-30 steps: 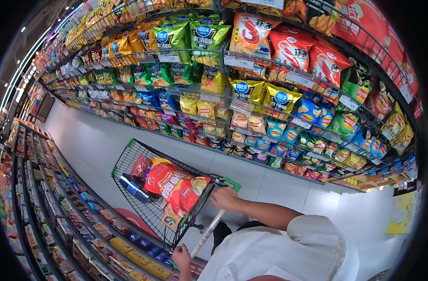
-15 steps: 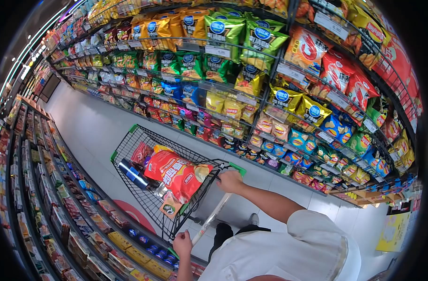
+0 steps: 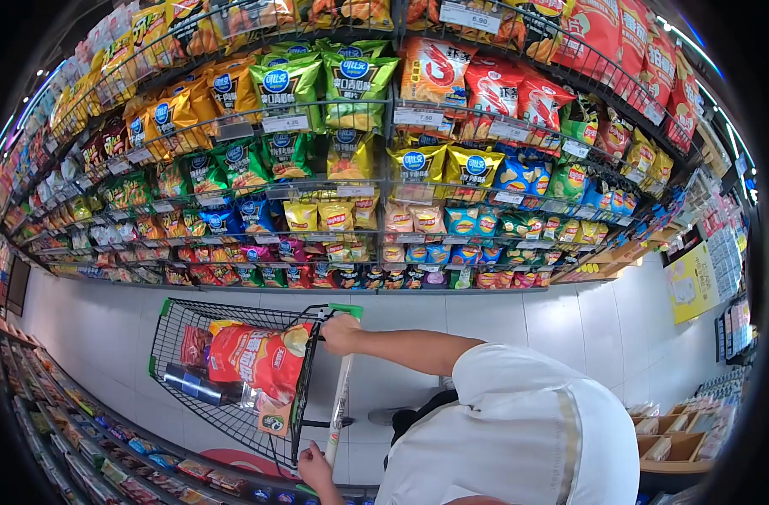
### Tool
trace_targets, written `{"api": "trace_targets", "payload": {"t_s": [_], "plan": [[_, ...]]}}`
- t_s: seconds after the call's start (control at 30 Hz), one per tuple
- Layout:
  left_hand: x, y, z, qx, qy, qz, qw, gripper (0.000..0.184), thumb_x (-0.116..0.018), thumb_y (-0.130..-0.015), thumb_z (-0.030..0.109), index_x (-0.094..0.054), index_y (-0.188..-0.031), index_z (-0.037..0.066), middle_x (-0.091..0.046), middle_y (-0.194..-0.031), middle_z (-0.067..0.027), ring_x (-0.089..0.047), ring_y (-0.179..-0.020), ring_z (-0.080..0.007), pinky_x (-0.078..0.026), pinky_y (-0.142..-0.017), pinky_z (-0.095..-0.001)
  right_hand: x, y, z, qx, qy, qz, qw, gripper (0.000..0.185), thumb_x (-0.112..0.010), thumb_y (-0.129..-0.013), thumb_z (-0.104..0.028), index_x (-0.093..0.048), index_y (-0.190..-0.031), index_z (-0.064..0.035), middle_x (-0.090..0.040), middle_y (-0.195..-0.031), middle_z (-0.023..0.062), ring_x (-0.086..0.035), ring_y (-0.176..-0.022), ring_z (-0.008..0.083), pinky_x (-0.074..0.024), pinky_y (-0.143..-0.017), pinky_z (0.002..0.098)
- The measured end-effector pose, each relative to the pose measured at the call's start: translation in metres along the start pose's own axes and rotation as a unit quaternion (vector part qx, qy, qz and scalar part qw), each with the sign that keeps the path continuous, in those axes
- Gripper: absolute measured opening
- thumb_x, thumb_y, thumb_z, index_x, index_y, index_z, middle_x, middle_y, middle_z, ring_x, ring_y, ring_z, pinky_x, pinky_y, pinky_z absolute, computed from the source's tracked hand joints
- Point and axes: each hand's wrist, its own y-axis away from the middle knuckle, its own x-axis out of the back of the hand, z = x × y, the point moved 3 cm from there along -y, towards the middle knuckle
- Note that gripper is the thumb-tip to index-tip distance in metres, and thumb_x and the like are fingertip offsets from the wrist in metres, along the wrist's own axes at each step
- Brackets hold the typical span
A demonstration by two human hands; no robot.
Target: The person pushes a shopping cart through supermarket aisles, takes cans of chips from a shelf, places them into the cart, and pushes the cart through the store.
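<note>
One arm nearly straight — right hand on the cart handle.

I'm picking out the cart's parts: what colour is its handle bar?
The handle bar is whitish, with small printed marks; the head view shows it.

A black wire cart with green corners stands upright on the floor, pale handle nearest the wearer; wheels seem mostly hidden.

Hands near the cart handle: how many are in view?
2: in the picture, the right hand at the upper end of the white handle, the left hand near its lower end.
</note>
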Motion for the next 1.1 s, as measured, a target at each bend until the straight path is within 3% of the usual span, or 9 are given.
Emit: {"api": "trace_targets", "payload": {"t_s": [0.2,0.27,0.33,0.53,0.73,0.77,1.1], "plan": [[0.022,-0.018,-0.004,-0.014,0.0,-0.006,1.0,0.049,-0.066,-0.098,0.046,-0.075,-0.092,-0.002,-0.076,-0.078,-0.0144,-0.075,-0.074,-0.0293,-0.056,-0.072,-0.042,0.006,-0.006,-0.021,0.007,0.002,0.011,1.0,0.035,-0.067,-0.089,-0.037,-0.078,-0.091,-0.0042,-0.077,-0.092,0.0176,-0.075,-0.093,0.037,-0.0596,-0.08,0.0477],[0.02,-0.031,-0.017,-0.026,-0.008,-0.003,1.0,0.046,-0.068,-0.097,0.044,-0.076,-0.097,-0.001,-0.077,-0.082,-0.0163,-0.075,-0.079,-0.0334,-0.056,-0.074,-0.0438,0.004,-0.014,-0.025,0.0,0.019,0.009,1.0,0.037,-0.067,-0.09,-0.04,-0.078,-0.092,-0.0051,-0.077,-0.093,0.0182,-0.075,-0.093,0.0373,-0.0599,-0.08,0.0489],[0.027,-0.033,-0.015,-0.02,-0.015,0.02,0.999,0.044,-0.067,-0.096,0.045,-0.077,-0.098,0.002,-0.077,-0.085,-0.0169,-0.075,-0.082,-0.0358,-0.056,-0.076,-0.0453,0.012,-0.014,-0.034,-0.013,0.0,0.021,1.0,0.033,-0.067,-0.086,-0.035,-0.08,-0.091,-0.0054,-0.077,-0.092,0.0178,-0.076,-0.093,0.0357,-0.0604,-0.079,0.0494],[0.051,-0.027,0.007,0.007,-0.013,0.057,0.998,0.043,-0.067,-0.096,0.046,-0.079,-0.1,0.005,-0.078,-0.09,-0.0148,-0.076,-0.087,-0.0353,-0.057,-0.079,-0.0454,0.009,-0.03,-0.046,0.012,0.044,0.021,0.999,0.04,-0.065,-0.091,-0.045,-0.078,-0.09,-0.0067,-0.076,-0.09,0.018,-0.074,-0.089,0.0384,-0.0587,-0.076,0.0512],[0.052,-0.037,0.015,0.014,-0.018,0.073,0.997,0.043,-0.067,-0.095,0.047,-0.078,-0.104,0.006,-0.079,-0.091,-0.0138,-0.076,-0.091,-0.0338,-0.057,-0.083,-0.0436,0.012,-0.051,-0.051,0.038,0.037,0.043,0.998,0.041,-0.063,-0.09,-0.045,-0.078,-0.09,-0.0071,-0.075,-0.089,0.0177,-0.073,-0.09,0.0381,-0.0577,-0.078,0.0512],[0.052,-0.039,0.015,0.013,-0.005,0.079,0.997,0.043,-0.068,-0.095,0.047,-0.079,-0.099,0.005,-0.078,-0.09,-0.0166,-0.075,-0.09,-0.0359,-0.057,-0.081,-0.0443,0.009,-0.056,-0.05,0.037,0.037,0.042,0.998,0.04,-0.064,-0.09,-0.045,-0.078,-0.09,-0.0073,-0.075,-0.089,0.0177,-0.073,-0.09,0.0381,-0.0576,-0.078,0.0514],[0.05,-0.044,0.034,0.033,0.004,0.076,0.997,0.041,-0.069,-0.094,0.047,-0.079,-0.1,0.008,-0.079,-0.09,-0.0135,-0.076,-0.089,-0.0342,-0.057,-0.08,-0.0436,0.021,-0.088,-0.054,0.051,0.056,0.042,0.996,0.038,-0.064,-0.09,-0.045,-0.078,-0.093,-0.0096,-0.076,-0.091,0.0168,-0.073,-0.092,0.0363,-0.058,-0.078,0.051]]}}
